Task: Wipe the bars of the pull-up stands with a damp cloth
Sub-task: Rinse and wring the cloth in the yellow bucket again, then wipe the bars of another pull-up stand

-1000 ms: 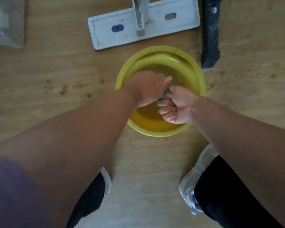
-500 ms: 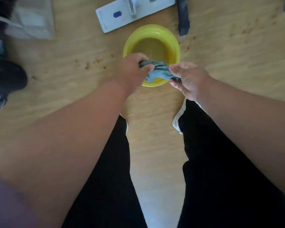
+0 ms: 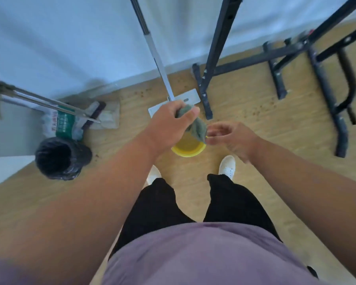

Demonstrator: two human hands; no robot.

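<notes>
My left hand (image 3: 171, 122) is shut on a grey-green damp cloth (image 3: 197, 127), which hangs from its fingers above the yellow basin (image 3: 188, 151) on the floor. My right hand (image 3: 232, 138) is just right of the cloth, blurred, with its fingers apart and its fingertips at the cloth's lower edge. The black pull-up stand (image 3: 218, 48) rises behind the basin, and its base bars (image 3: 325, 83) spread over the floor to the right.
A flat mop (image 3: 160, 64) leans against the white wall, its white head beside the stand's foot. A bin lined with a black bag (image 3: 60, 157) stands at left, with a broom and dustpan (image 3: 86, 116) behind it. My feet are just behind the basin.
I have risen from a crouch over the basin. The cloth, gripped by both hands in the water, is lifted out; the right hand has loosened and the left holds it.
</notes>
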